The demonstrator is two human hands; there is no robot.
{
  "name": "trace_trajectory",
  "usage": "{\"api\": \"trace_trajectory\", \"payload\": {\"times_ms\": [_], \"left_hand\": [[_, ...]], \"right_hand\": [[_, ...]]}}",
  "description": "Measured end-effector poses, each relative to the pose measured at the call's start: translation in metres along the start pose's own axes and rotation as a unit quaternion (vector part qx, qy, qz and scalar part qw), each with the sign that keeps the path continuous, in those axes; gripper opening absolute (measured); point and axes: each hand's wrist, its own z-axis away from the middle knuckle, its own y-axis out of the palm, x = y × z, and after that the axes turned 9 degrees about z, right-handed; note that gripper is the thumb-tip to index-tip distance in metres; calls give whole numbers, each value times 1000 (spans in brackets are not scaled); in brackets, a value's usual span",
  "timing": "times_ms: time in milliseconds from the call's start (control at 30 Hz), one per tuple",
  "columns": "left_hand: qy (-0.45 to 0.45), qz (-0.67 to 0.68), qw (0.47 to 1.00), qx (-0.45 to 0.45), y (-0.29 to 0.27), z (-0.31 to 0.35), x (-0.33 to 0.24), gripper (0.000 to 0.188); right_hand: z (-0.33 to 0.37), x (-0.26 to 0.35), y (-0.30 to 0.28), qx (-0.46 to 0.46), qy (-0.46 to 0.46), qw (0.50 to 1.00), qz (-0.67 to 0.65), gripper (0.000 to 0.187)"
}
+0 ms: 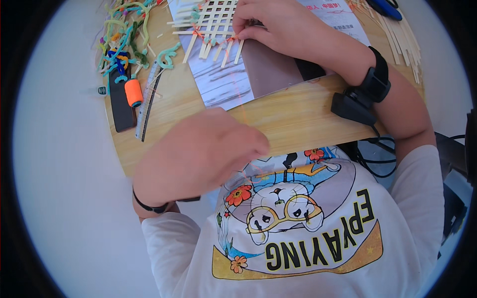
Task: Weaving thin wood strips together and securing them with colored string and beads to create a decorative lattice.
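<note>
At the table's far side lies an open lattice (214,22) of pale, flat woven strips, with orange thread and light green fuzzy bits along its edge. My right hand (278,27) pinches the lattice's near right corner between thumb and fingers. Held closer to my body, above the table's near edge, my left hand (208,149) is closed, thumb against fingers. A thin orange thread (239,89) runs from the lattice toward it, and a faint loop hangs below the fingers. The fingertips are slightly blurred.
Under the lattice lies a printed sheet (218,89). To the left are an orange thread spool (133,93), a dark phone-like slab (120,107), a ruler (146,107) and tangled coloured pipe cleaners (126,37). Loose pale strips (401,44) and a blue-handled tool (385,9) lie far right.
</note>
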Motion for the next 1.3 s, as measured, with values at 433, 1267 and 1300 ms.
{"api": "trace_trajectory", "payload": {"times_ms": [433, 1267, 1300], "left_hand": [[-135, -168, 974, -72, -19, 15, 0, 23], [46, 39, 992, -107, -31, 33, -2, 28], [75, 60, 989, -110, -29, 29, 3, 29]], "right_hand": [[1, 3, -4, -37, 24, 997, -61, 11], [-2, 3, -5, -19, 59, 996, -57, 11], [0, 1, -4, -20, 64, 996, -53, 11]]}}
